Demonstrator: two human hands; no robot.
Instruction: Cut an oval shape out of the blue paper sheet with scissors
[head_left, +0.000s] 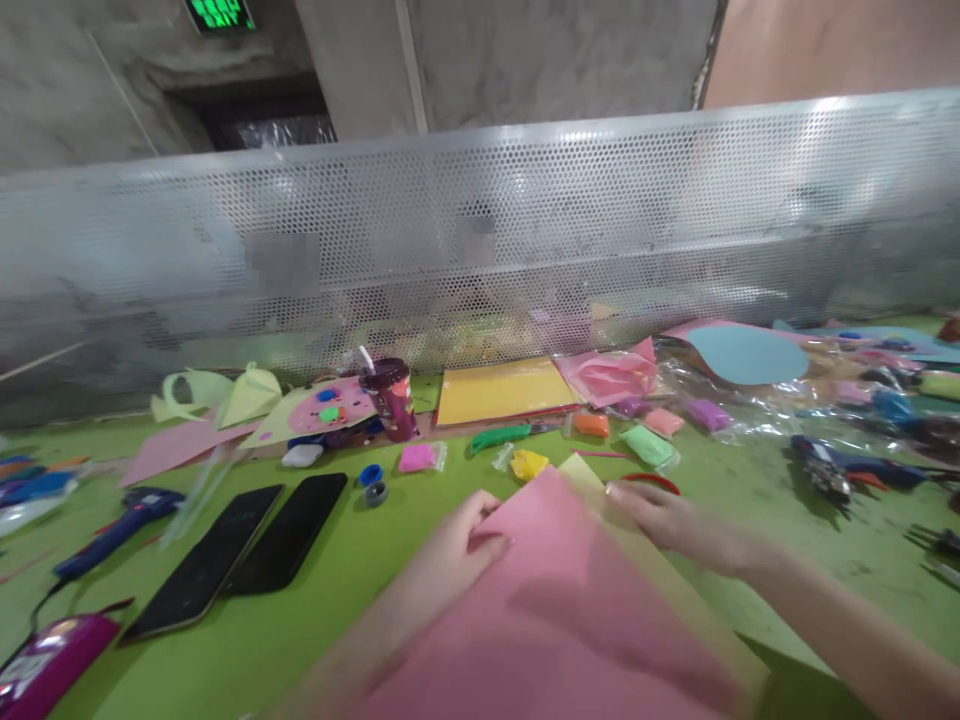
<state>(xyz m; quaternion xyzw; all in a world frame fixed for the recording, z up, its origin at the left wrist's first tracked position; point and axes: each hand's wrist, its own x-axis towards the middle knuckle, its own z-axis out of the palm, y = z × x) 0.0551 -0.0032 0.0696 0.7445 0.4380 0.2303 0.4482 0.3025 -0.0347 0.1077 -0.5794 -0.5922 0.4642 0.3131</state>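
The pink sheet [570, 600] overlaps a pale yellow sheet [646, 560] at the near side of the counter [409, 520], its lower end cut off by the frame. The left hand [476, 540] has its grip pinched on the pink sheet's edge. The right hand [667, 520] meets the yellow one's edge; I cannot tell whether its grip is closed. Beyond, the cup's [391, 402] print is blurred; a cropped green sign [219, 14] reads "EXIT".

From the person's head, the green table [360, 565] is viewed forward and downward, quite near, with the perforated screen [420, 230] behind.
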